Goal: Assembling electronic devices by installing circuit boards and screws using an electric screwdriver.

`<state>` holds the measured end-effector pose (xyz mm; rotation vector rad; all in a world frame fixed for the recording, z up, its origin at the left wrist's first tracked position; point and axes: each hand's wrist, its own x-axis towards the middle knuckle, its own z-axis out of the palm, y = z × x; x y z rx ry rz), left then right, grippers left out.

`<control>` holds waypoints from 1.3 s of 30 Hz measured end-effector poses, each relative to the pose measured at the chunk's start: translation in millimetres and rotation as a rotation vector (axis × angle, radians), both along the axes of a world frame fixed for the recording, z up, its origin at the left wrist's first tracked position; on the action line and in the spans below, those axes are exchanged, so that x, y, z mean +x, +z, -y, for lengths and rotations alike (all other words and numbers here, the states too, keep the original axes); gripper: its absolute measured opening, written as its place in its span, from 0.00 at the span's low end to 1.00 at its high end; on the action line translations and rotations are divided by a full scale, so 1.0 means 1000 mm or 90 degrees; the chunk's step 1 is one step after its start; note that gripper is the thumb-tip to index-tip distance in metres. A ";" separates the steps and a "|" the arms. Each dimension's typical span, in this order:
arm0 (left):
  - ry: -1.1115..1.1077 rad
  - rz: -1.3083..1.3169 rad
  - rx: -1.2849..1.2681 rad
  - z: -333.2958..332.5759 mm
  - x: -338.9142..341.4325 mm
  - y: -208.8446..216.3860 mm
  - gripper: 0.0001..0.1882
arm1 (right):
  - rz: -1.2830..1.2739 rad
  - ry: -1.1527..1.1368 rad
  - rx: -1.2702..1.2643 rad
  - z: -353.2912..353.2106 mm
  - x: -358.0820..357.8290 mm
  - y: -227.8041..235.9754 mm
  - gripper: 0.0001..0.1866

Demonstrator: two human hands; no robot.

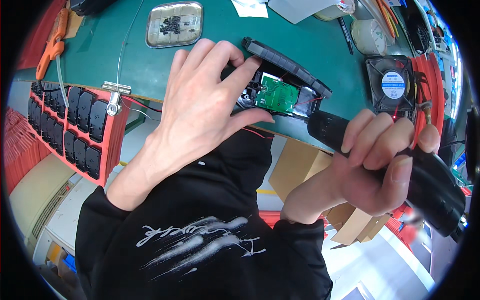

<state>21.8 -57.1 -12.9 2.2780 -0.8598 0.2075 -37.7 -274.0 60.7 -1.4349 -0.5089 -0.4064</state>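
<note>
My left hand [205,90] is closed around the left end of a small black plastic housing [287,65], with the thumb along its near side. Inside the housing lies a green circuit board [278,95] with thin red wires at its edges. My right hand [380,155] wraps round a thick black electric screwdriver [327,128], held slanting down to the right. The tool's narrow tip reaches the housing's near right corner; whether it sits on a screw I cannot tell. The left fingertips are partly hidden behind the housing.
A metal tray [150,37] of small dark screws stands at the far left of the green table [115,65]. An orange glue gun [52,47] and a red rack of black covers [112,137] are left. A fan [375,82], tape rolls [367,37] and pen [345,35] are right.
</note>
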 end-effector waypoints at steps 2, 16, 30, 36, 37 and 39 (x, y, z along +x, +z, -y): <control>0.002 0.000 0.003 0.000 0.000 0.000 0.35 | 0.004 -0.006 -0.009 0.000 0.002 -0.002 0.18; -0.004 0.016 -0.004 0.001 0.004 0.001 0.35 | 0.019 -0.041 0.014 -0.006 0.008 -0.007 0.17; -0.002 0.008 -0.009 0.001 0.002 0.000 0.36 | 0.009 0.054 0.028 0.015 0.004 0.001 0.23; -0.005 0.016 -0.006 0.001 0.003 0.001 0.36 | 0.014 0.034 0.036 0.011 0.008 -0.006 0.21; -0.005 0.016 -0.006 0.001 0.003 0.001 0.36 | 0.008 0.030 0.036 0.011 0.008 -0.006 0.20; -0.007 0.013 -0.011 0.002 0.003 0.001 0.36 | 0.007 0.034 0.035 0.010 0.009 -0.006 0.20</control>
